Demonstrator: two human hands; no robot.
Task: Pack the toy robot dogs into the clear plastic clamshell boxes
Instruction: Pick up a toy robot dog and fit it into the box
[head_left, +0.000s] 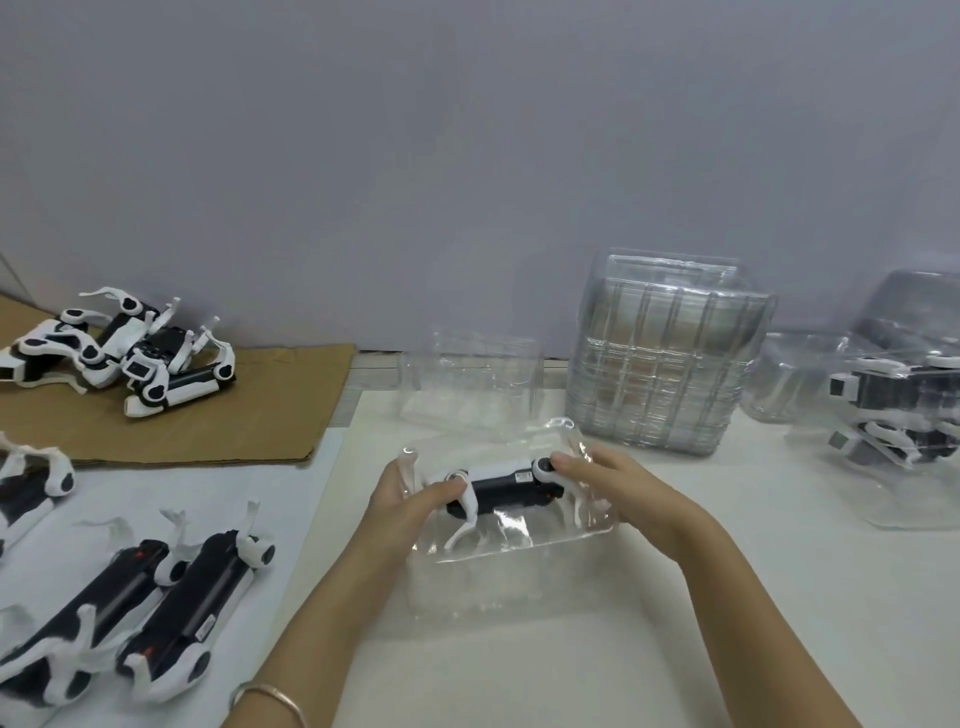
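A black-and-white toy robot dog (498, 486) is being held on its side inside an open clamshell box (519, 543), just in front and left of the stack of empty boxes (665, 364). The box's left end is being gripped by the left hand (410, 499), thumb pressed on the dog. The dog's right end is being clasped by the right hand (608, 483), its fingers curled. A single empty box (467, 384) is standing left of the stack. Right of the stack, packed boxes (893, 410) are lying with dogs inside. Far left of the stack, loose dogs (130, 353) are piled on cardboard (208, 426).
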